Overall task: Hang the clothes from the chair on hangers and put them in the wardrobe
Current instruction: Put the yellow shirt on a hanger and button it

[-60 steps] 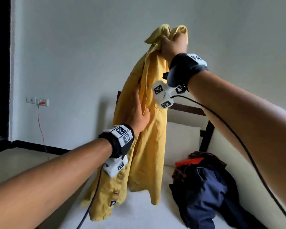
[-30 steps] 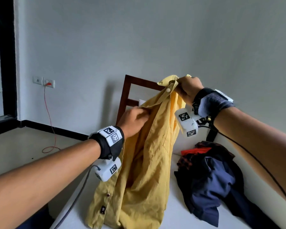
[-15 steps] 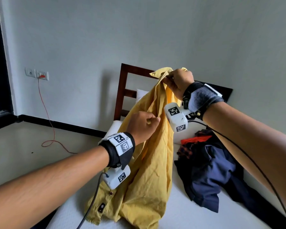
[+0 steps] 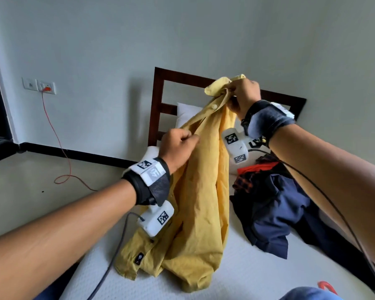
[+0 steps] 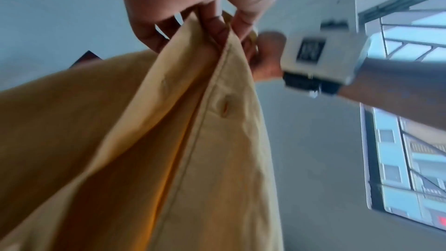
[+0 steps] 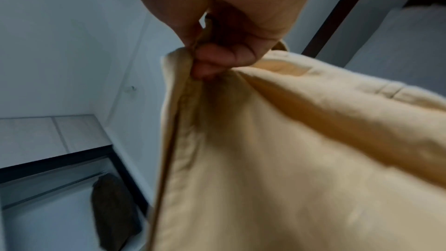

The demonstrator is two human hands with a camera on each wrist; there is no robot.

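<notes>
White mattress [image 4: 258,271], lower centre: yellow shirt's [image 4: 195,213] hem rests on it; dark clothes pile [image 4: 275,204] at right; pillow [image 4: 186,113] by headboard [image 4: 158,100].

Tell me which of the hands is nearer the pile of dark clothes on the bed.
Right. The right hand grips the yellow shirt at its collar, above the dark clothes pile; the left hand pinches the shirt's front edge on the shirt's far side from the pile.

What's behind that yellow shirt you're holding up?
Behind the yellow shirt stand a dark wooden headboard and a white pillow; the shirt covers their middle parts. The white mattress lies under its hem.
</notes>
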